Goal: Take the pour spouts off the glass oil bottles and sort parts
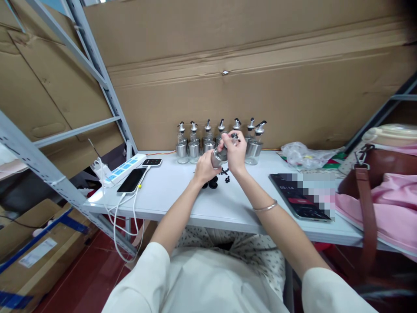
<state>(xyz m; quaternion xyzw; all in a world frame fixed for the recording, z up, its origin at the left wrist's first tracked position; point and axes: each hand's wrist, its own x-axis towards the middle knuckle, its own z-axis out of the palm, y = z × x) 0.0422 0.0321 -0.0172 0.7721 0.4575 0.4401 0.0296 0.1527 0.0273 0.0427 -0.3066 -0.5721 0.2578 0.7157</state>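
Note:
My left hand (205, 168) is wrapped round the body of an oil bottle (217, 159) with a metal sleeve, tilted above the table. At the bottle's top, my right hand (237, 152) closes round a pourer spout (234, 136); the fingers hide most of it and the bottle's neck. Behind my hands stands a row of several like glass bottles (194, 148), upright with metal sleeves and black-tipped pourers. Under my hands lie small black stopper parts (227, 179) and round black caps (213, 183).
Left on the white table (172, 195) are a power strip (125, 169), a phone (131, 180) with white cables (114, 226), and a small black device (152, 162). A tablet (298, 200), a plastic bag (302, 154) and a brown leather bag (365, 174) lie right. Cardboard (202, 87) stands behind.

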